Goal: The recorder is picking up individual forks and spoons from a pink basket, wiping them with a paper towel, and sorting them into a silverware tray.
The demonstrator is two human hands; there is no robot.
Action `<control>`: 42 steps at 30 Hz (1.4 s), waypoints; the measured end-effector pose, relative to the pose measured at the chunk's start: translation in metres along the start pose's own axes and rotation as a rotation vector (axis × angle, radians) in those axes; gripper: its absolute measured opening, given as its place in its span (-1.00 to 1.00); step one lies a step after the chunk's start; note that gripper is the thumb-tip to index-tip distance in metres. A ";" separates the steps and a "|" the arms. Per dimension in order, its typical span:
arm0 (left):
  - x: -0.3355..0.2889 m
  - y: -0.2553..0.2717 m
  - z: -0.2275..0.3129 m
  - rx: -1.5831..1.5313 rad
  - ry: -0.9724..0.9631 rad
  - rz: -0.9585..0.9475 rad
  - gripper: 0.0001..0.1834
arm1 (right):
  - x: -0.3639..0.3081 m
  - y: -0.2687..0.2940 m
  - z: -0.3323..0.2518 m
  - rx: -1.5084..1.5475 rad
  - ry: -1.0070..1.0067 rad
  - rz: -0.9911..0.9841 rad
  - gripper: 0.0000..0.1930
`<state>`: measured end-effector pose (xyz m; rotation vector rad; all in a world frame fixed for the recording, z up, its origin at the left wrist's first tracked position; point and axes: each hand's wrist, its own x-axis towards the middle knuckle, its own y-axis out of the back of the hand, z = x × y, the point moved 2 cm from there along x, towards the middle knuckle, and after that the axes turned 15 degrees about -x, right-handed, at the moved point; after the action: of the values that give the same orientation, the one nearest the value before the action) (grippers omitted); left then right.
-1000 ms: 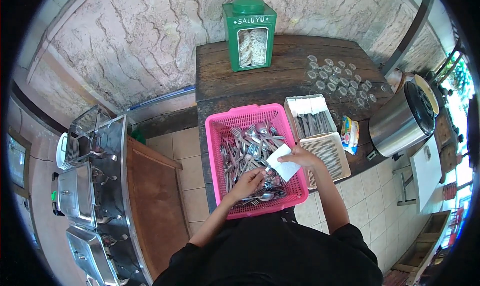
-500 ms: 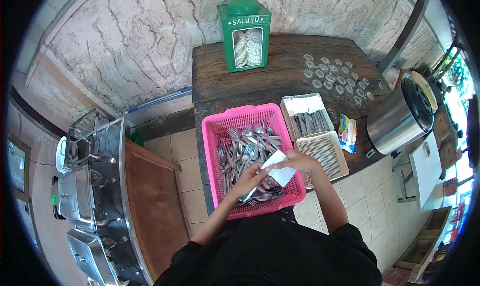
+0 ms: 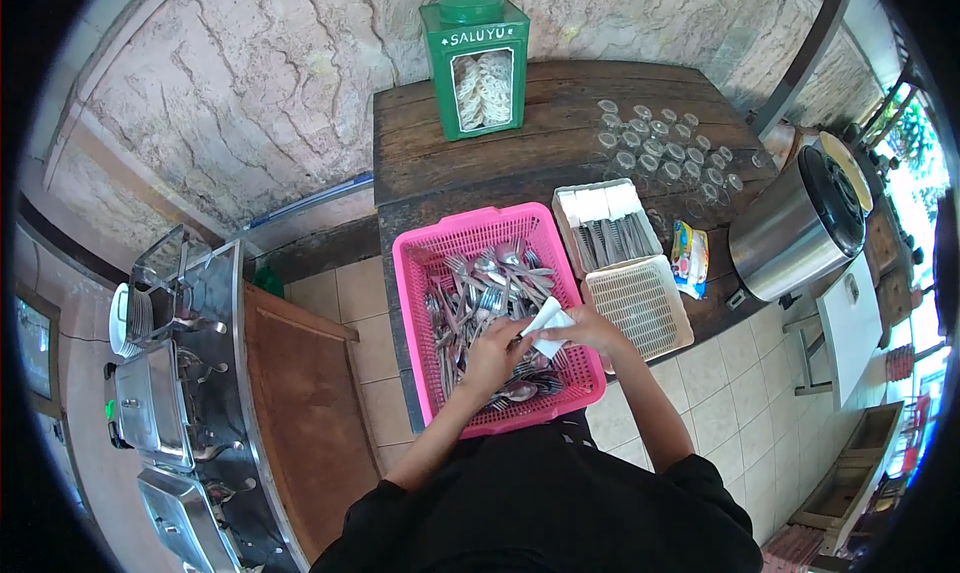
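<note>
A white paper napkin (image 3: 549, 320), folded and crumpled, is pinched in my right hand (image 3: 592, 333) over the pink plastic basket (image 3: 408, 303). My left hand (image 3: 492, 357) is closed right beside it, its fingertips against the napkin's left side. What those left fingers grip is too small and hidden to make out. Below both hands the basket holds a heap of loose forks and spoons (image 3: 485, 285), lying in all directions.
Right of the basket are a cream tray (image 3: 600, 195) with wrapped cutlery and a slotted cream basket (image 3: 640, 308). Beyond stand a snack packet (image 3: 690, 260), a steel drink urn (image 3: 790, 238), several glasses (image 3: 672, 153) and a green tin (image 3: 476, 73). Chafing dishes (image 3: 155, 403) line the left counter.
The napkin, spread flatter before, is now folded smaller between my hands. Both hands have drawn closer together, and the view has shifted slightly.
</note>
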<state>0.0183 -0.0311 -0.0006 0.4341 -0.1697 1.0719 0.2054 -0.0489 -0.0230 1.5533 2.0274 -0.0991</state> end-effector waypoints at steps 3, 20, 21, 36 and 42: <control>0.003 -0.007 0.004 0.204 -0.036 -0.041 -0.72 | -0.001 0.000 0.004 0.069 -0.015 0.086 -0.63; 0.042 -0.096 0.006 0.602 0.090 -0.295 -0.53 | -0.015 0.041 0.032 0.486 0.008 0.345 -0.76; 0.046 -0.103 0.007 0.601 0.091 -0.285 -0.53 | -0.014 0.049 0.033 0.456 0.049 0.401 -0.76; 0.125 -0.208 -0.046 -0.260 0.441 -0.015 -0.64 | 0.046 0.236 0.101 0.340 0.068 0.640 -0.81; 0.182 -0.252 -0.098 -0.130 0.565 0.008 -0.66 | 0.116 0.301 0.121 -0.127 0.118 0.701 -0.82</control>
<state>0.3184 0.0561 -0.0925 0.0031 0.2592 1.1446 0.5075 0.1003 -0.0956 2.1206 1.4250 0.3897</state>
